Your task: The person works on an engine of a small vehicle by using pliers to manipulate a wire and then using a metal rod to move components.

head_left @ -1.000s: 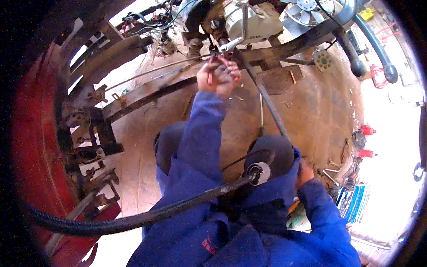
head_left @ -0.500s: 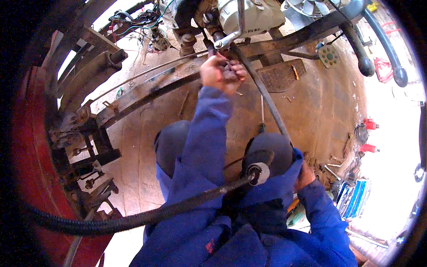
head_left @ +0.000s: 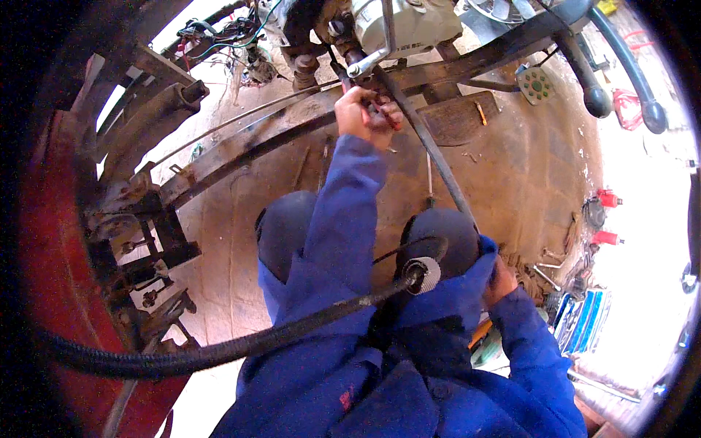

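Note:
My left hand (head_left: 368, 115), closed, grips a tool with red handles below the engine; its jaw end is hard to make out. Just above my knuckles, a shiny wrench (head_left: 371, 63) sits at a dark metal joint (head_left: 353, 54). A long metal bar (head_left: 435, 152) slants from there down past my right knee. By the outer side of that knee is my right hand (head_left: 501, 283), curled where the bar's lower end leads; my knee and trouser leg hide part of its fingers.
A rusty chassis beam (head_left: 252, 150) crosses ahead, with a pale engine casing (head_left: 409, 29) above it. A thick black hose (head_left: 241, 354) hangs across my lap. A red panel (head_left: 66, 241) stands at left. Blue-and-white packs (head_left: 584, 321) and scattered tools lie at right.
My left hand has shifted slightly right and turned a little, still closed below the wrench. The view has moved slightly. My right hand stays beside the knee.

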